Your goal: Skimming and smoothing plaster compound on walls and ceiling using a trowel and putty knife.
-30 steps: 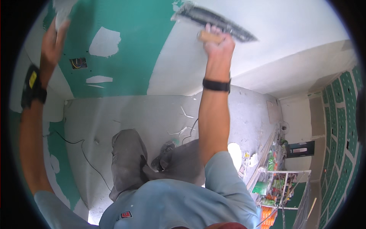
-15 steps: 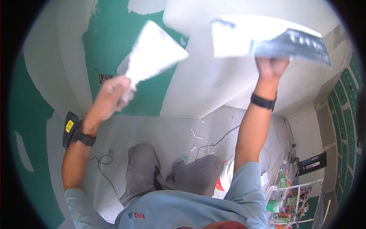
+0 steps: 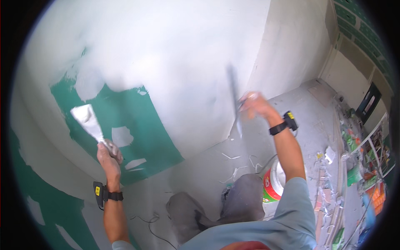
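Note:
My left hand (image 3: 109,160) is wrapped round the handle of a putty knife (image 3: 88,121), its blade pointing up and carrying a lump of white compound. Behind that blade is green wallboard (image 3: 150,121) with several white patches. To the right, my right hand (image 3: 257,104) grips a wide plastering trowel (image 3: 233,89). Its thin blade shows edge-on and blurred, close to the white-coated wall (image 3: 179,71); whether it touches I cannot tell. The trowel's handle is mostly hidden by my fingers.
A white, red and green bucket (image 3: 273,183) stands on the floor by my right knee. Pale scraps (image 3: 231,157) lie along the wall's foot. A dark cable (image 3: 155,218) loops across the floor. Offcuts and rubbish (image 3: 354,175) are heaped at the right, beside a metal frame (image 3: 371,139).
The view has swung to the right. The putty knife has dropped lower on the left. The trowel has turned from showing its broad face to edge-on, and my right hand has come lower.

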